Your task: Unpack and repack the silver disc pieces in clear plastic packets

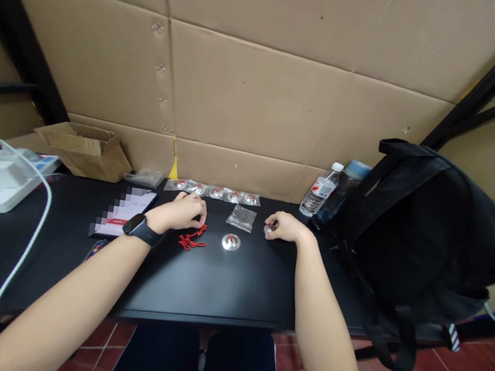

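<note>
My left hand (181,211), with a dark watch on the wrist, is curled downward, its fingertips at the upper end of a small heap of red cords (191,242). Between my hands lies a round silver disc (231,242) with a red piece at its middle. Behind it is a small clear plastic bag (241,218). My right hand (284,226) has its thumb and fingers closed around a shiny silver disc (269,229); whether there is more than one is hard to see. Several similar discs in clear wrapping (217,193) stand in a row along the back.
At left are a phone (123,214), an open cardboard box (88,151), more clear bags (145,177) and a white power strip (6,191) with cables. A water bottle (320,191), a blue-capped bottle (343,191) and a black backpack (427,239) occupy the right. Cardboard (261,100) walls the back.
</note>
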The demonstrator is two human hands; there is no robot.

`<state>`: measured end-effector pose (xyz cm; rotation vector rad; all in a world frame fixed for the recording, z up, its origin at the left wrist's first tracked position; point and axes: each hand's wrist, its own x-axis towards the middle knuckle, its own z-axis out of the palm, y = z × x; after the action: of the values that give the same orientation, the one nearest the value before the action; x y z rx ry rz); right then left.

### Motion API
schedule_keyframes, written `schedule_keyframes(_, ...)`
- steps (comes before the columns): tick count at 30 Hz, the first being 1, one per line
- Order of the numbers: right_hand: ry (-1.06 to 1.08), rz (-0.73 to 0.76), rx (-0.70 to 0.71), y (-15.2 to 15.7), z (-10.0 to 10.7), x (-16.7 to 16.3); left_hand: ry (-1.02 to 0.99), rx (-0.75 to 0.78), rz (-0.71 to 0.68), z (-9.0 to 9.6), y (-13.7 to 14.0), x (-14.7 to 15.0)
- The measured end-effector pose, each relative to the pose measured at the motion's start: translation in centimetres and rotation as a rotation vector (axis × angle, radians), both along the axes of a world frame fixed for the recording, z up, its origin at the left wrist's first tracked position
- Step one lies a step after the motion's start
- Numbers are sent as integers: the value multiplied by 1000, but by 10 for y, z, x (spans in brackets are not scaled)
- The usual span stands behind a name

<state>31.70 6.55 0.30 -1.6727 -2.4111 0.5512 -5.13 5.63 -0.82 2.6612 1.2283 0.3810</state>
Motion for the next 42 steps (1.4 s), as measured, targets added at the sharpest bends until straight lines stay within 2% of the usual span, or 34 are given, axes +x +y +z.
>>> schedule_keyframes(6, 33, -37, 16, -2, 1, -2, 43, 77, 71, 8, -2, -2)
schedule_keyframes(11, 12, -54, 16, -7, 6, -4, 11, -17, 1, 22, -5, -4)
schedule_keyframes(13, 0, -54, 22, -9, 8, -5, -5, -15, -9, 24, -5, -7)
schedule_keyframes(16, 1, -58, 41, -10, 11, -5, -20, 17, 49, 22, -3, -9)
schedule_keyframes(20, 56, -54, 127, -12, 14, -7, -20, 79, 112, 20, -1, -5)
schedule_keyframes(23, 141, -50, 181, -13, 16, -12, -86, 132, 106, 23, -3, 3)
schedule_keyframes(26, 251, -33, 172, -15, 18, -18, -195, 195, 84, 27, -10, 13)
schedule_keyframes(33, 600, 115, 259, -25, 23, -46, -301, 313, 100, 26, -28, 36)
schedule_keyframes(38, 942, 173, 279, -39, 19, -86, -499, 267, 105, 19, -29, 52)
schedule_keyframes(42, 1052, 210, 267, -45, 11, -109, -609, 260, 76, 13, -28, 58)
